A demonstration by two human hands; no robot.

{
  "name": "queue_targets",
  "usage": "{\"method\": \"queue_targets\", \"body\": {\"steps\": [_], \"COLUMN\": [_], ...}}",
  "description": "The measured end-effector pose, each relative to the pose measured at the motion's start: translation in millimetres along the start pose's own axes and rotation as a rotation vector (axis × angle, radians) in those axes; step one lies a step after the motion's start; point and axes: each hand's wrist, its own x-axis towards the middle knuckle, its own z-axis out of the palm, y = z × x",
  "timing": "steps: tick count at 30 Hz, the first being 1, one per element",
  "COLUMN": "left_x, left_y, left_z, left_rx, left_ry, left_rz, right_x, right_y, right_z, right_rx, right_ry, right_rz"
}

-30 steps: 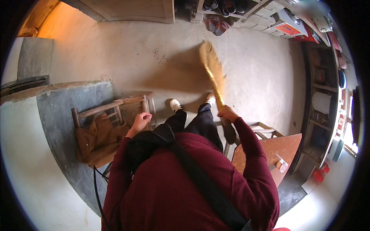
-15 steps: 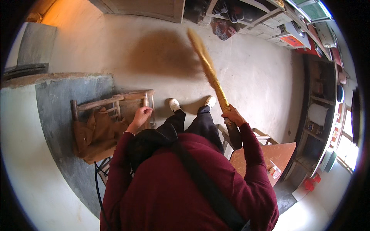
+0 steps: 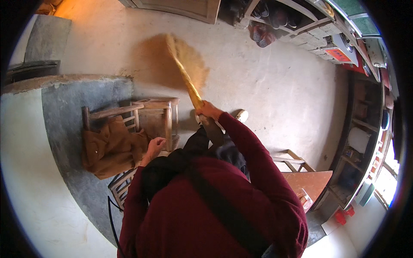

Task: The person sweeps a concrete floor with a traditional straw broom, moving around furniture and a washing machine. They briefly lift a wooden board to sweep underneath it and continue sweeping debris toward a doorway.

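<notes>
Right hand (image 3: 208,110) — fingers clamped on broom (image 3: 186,71) handle, centre frame. Left hand (image 3: 155,146) — fingers curled together, beside wooden chair (image 3: 155,115). Bare floor (image 3: 275,81) open toward upper right.

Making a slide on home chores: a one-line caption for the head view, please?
Right hand grips a straw broom on the concrete floor; left hand by a wooden chair.

Concrete floor (image 3: 275,81) under wooden chair (image 3: 146,116)
</notes>
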Motion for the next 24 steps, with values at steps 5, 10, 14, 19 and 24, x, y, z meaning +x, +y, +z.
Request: {"method": "queue_targets", "body": {"steps": [5,10,14,19,24], "left_x": [-4,7,11,-8,-12], "left_y": [20,34,12,12,5], "left_z": [-4,-3,10,19,18], "left_rx": [0.113,-0.039,-0.245,-0.158,-0.121], "left_ry": [0.023,0.034,0.082,0.065,0.024], "left_rz": [0.119,0.099,0.083,0.065,0.018], "right_x": [-13,-76,-180,-184,-54], "right_y": [-60,0,-6,31,43], "right_z": [-30,-83,-118,-118,-49], "right_rx": [0.110,-0.235,-0.030,0.269,-0.172], "right_ry": [-0.144,0.040,0.064,-0.003,-0.268], "right_rz": [-0.115,-0.264,0.007,0.406,0.026]}}
